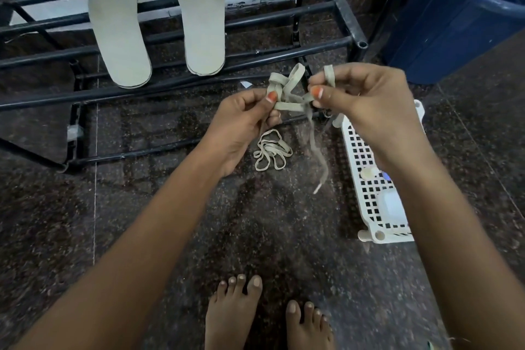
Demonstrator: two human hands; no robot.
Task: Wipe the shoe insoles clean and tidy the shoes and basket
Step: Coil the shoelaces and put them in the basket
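Observation:
Two pale insoles lie across the bars of a black metal shoe rack (321, 50), the left insole (118, 28) and the right insole (200, 14). Both hands hold one grey shoelace (288, 94) in loops above the floor. My left hand (244, 122) pinches its left side and my right hand (363, 111) pinches its right side, with one end hanging down. A second shoelace (271, 153) lies coiled on the floor below. A white perforated basket (360, 179) stands under my right forearm, partly hidden.
A large blue bin (454, 14) stands at the top right beside the rack. The floor is dark speckled stone. My bare feet (267, 318) are at the bottom centre. Small items lie in the basket.

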